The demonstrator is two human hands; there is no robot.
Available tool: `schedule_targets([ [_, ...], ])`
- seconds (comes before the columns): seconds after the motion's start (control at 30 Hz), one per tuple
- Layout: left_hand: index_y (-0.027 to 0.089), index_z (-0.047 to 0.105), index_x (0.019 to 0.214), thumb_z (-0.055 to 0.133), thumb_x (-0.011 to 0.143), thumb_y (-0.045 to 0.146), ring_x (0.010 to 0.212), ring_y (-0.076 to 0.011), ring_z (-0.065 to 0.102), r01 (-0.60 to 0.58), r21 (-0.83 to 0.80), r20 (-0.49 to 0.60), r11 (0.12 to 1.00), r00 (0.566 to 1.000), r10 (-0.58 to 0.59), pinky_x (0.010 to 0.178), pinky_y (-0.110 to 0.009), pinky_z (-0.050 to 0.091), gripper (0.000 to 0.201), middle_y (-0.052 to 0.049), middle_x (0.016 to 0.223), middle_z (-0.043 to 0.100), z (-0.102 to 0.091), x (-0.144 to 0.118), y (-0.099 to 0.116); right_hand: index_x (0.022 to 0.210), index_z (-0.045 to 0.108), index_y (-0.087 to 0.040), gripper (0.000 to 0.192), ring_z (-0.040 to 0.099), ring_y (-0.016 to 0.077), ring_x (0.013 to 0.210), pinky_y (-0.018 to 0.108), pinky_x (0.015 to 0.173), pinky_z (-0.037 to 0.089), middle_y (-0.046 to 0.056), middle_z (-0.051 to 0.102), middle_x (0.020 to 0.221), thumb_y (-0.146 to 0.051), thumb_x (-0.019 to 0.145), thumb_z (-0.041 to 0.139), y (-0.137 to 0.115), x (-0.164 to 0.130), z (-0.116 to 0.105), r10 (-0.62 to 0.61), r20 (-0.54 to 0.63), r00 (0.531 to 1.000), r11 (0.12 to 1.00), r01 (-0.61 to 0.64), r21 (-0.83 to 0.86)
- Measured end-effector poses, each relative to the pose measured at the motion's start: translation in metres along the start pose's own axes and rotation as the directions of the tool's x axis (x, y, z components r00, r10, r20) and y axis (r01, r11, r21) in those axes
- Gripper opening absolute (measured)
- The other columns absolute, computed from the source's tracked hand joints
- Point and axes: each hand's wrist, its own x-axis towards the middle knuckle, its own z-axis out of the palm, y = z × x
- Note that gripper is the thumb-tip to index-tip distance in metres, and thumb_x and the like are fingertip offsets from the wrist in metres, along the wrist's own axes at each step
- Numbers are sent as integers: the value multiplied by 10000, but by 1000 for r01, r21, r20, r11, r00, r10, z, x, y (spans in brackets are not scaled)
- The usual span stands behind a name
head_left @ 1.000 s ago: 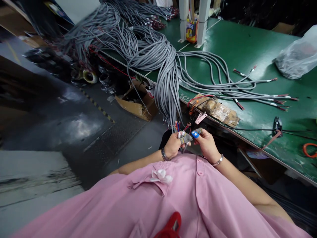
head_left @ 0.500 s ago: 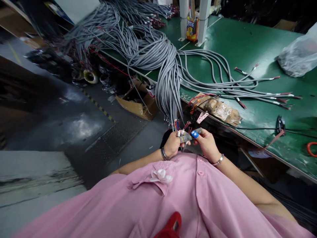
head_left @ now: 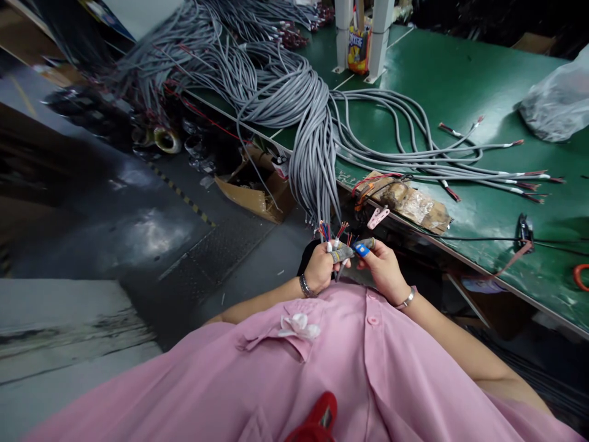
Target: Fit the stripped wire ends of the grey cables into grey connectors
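In front of my chest my left hand [head_left: 321,267] is closed around several grey cable ends [head_left: 329,245], whose red, blue and dark wires fan out above the white sleeves. A grey finger cot covers its thumb. Close beside it, my right hand [head_left: 383,265] is pinched, with a blue cover on the thumb and a grey cot on a finger. Its fingertips meet thin wires [head_left: 350,239] from the held cables; the exact grip is too small to make out. Just beyond the hands, a thick bundle of grey cables [head_left: 313,153] hangs over the table edge.
On the green table [head_left: 451,80] lie loose cable ends, a taped cardboard piece [head_left: 409,202], a pink clip [head_left: 378,217] and a clear plastic bag [head_left: 556,98]. White posts [head_left: 380,43] rise at the back. An open carton [head_left: 248,193] stands below the edge.
My hands stay together at nearly the same spot, with only slight finger movement. Wires in the left hand have shifted a little to the left. The view has moved very slightly.
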Motion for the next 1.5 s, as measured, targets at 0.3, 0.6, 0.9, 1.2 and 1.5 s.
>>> schedule_targets([
  [0.3, 132, 587, 607, 691, 669, 364, 363, -35, 306, 17, 6, 72, 1000, 997, -17, 406, -215, 180, 262, 0, 461, 557, -4, 1, 14, 837, 652, -199, 355, 526, 101, 555, 253, 563, 456, 0, 628, 707, -544, 758, 658, 1, 4, -19, 36, -71, 997, 993, -28, 112],
  [0.6, 114, 611, 602, 693, 605, 266, 324, -27, 302, 133, -112, 286, 985, 953, -96, 379, -210, 213, 173, 13, 428, 514, -2, 20, 27, 837, 649, -195, 555, 562, 113, 581, 246, 543, 504, 36, 662, 788, -729, 741, 533, -18, 45, -32, 171, 22, 985, 944, -170, 281],
  [0.9, 97, 648, 620, 673, 581, 261, 323, -31, 352, 238, -155, 311, 959, 933, -181, 354, -196, 183, 171, -45, 501, 604, 9, 41, 27, 779, 630, -213, 427, 568, 133, 611, 254, 542, 492, 21, 655, 753, -636, 720, 647, -22, 56, -20, 50, -55, 997, 956, -32, 292],
  [1.2, 89, 660, 627, 657, 587, 235, 327, -37, 369, 254, -159, 340, 954, 921, -189, 356, -192, 183, 151, -41, 486, 588, 14, 46, 17, 791, 637, -211, 403, 597, 135, 640, 268, 605, 502, 5, 651, 710, -605, 712, 677, -19, 59, -16, 48, -120, 992, 935, -3, 354],
  [1.5, 95, 640, 610, 695, 595, 293, 314, -25, 320, 224, -127, 315, 966, 933, -175, 360, -199, 181, 207, -16, 445, 549, 16, 41, 18, 777, 607, -212, 551, 563, 134, 576, 276, 570, 496, 29, 649, 738, -755, 697, 555, -22, 51, -19, 143, -49, 988, 929, -117, 352],
])
